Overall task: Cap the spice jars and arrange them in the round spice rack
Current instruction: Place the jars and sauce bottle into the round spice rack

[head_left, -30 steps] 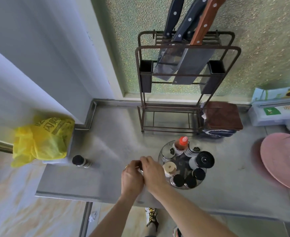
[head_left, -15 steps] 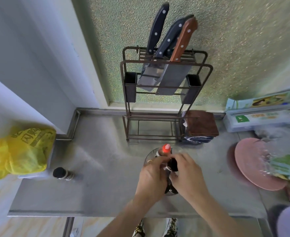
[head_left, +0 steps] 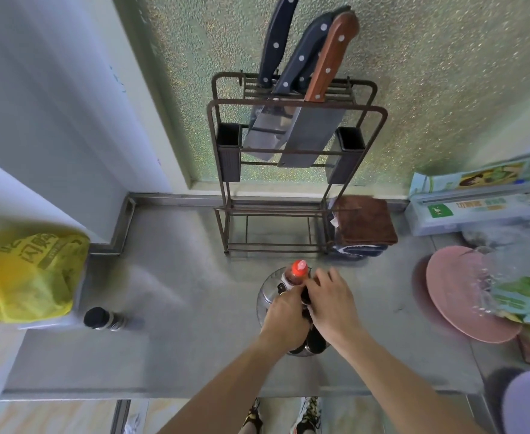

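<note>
A: What are the hands doing on your feed?

B: I see both over the round clear spice rack (head_left: 265,296) near the front of the grey steel counter (head_left: 179,277). The left hand (head_left: 284,321) has its fingers curled down among the jars; the right hand (head_left: 332,303) sits just beside it, fingers bent toward the same spot. Something dark shows between them, probably a jar cap, but I cannot tell which hand actually grips it, or whether either does.

A: What can you make out in the rack?

B: A bottle with a red-orange nozzle cap (head_left: 298,270) stands upright at the far side, just beyond the fingers. Black-capped jars (head_left: 315,341) peek out under the wrists at the near side. The hands cover the others.

A: Any jar outside it?

B: Yes, one small glass spice jar with a black cap (head_left: 104,319), well apart to the left on the counter, beside a crumpled yellow plastic bag (head_left: 25,283).

A: And further out?

B: A brown wire knife stand (head_left: 295,170) against the wall holds three cleavers. A folded brown cloth (head_left: 363,222) lies right of it, and a pink round plate (head_left: 457,292) farther right.
</note>
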